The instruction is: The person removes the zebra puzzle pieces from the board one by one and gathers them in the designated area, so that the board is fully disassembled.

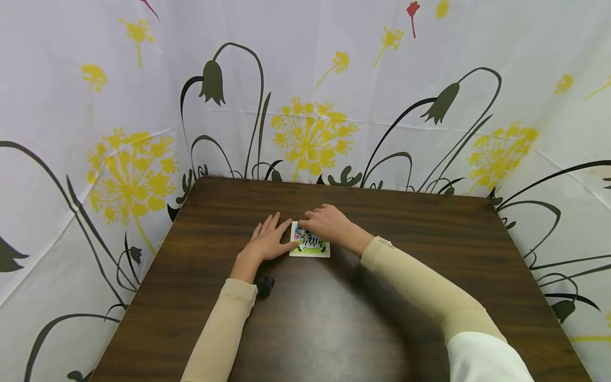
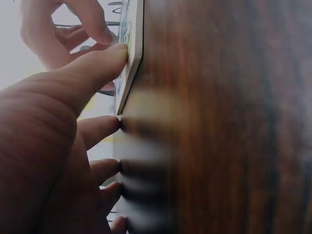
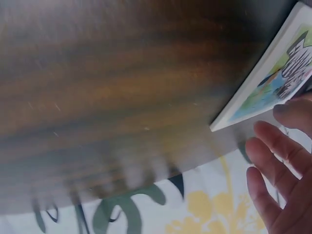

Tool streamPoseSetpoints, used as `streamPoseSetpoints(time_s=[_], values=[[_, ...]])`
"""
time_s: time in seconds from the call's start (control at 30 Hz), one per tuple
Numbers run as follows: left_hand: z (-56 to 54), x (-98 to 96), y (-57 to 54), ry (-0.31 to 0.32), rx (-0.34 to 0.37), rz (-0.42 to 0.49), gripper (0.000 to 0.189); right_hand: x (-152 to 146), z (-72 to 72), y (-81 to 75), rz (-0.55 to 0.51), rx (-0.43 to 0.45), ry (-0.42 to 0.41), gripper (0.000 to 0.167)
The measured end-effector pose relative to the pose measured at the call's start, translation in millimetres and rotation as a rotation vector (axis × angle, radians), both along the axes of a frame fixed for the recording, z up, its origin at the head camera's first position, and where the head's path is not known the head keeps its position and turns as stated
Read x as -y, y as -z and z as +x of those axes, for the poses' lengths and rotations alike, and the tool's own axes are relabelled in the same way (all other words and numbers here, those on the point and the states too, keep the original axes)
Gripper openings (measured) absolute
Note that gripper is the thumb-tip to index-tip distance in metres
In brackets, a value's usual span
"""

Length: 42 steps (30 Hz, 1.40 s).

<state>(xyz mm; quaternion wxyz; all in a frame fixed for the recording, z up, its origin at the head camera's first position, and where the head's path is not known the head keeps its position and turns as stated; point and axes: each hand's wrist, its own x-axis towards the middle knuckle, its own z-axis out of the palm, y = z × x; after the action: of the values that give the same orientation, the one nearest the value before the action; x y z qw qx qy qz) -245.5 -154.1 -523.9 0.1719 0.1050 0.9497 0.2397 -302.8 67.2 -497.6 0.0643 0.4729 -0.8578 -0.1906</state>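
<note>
A square white-edged board (image 1: 310, 253) with a zebra picture lies flat on the brown table. My left hand (image 1: 267, 241) rests at the board's left side, fingers stretched and spread, fingertips down on the tabletop. Its thumb (image 2: 97, 66) lies on the board's near edge. My right hand (image 1: 326, 224) bends over the board's far part and covers some of the picture. One of its fingertips (image 3: 285, 109) is right at the picture's far edge, the other fingers loosely bent beyond it. I cannot tell whether that hand pinches anything.
A small black object (image 1: 264, 286) is beside my left wrist. Dark wood table (image 1: 334, 329) surrounds the board. Behind the table hangs a white cloth (image 1: 305, 63) printed with yellow and grey-green flowers.
</note>
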Motion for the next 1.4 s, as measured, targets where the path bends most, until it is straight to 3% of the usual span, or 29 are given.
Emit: streamPoseSetpoints(time_s=[0.27,0.7,1.07,1.2,1.4], values=[[1.7,-0.1,1.3,0.01,-0.011,-0.011,0.083,11.4,-2.6,-5.4,0.133,0.003,-0.013,0.056],[-1.5,-0.7,9.6,-0.031,-0.004,-0.002,0.087,20.9,-10.3,-18.9,0.25,-0.022,-0.076,0.05],[-11.6,1.4,14.1,-0.039,0.052,-0.013,0.088,23.7,-19.1,-18.1,0.216,-0.017,-0.098,0.043],[-9.3,1.5,12.4,-0.034,0.046,-0.009,0.088,20.6,-21.2,-13.6,0.138,0.064,-0.069,0.036],[-5.9,3.5,10.1,-0.029,0.053,-0.001,0.087,17.2,-19.7,-8.3,-0.061,0.322,0.061,0.04]])
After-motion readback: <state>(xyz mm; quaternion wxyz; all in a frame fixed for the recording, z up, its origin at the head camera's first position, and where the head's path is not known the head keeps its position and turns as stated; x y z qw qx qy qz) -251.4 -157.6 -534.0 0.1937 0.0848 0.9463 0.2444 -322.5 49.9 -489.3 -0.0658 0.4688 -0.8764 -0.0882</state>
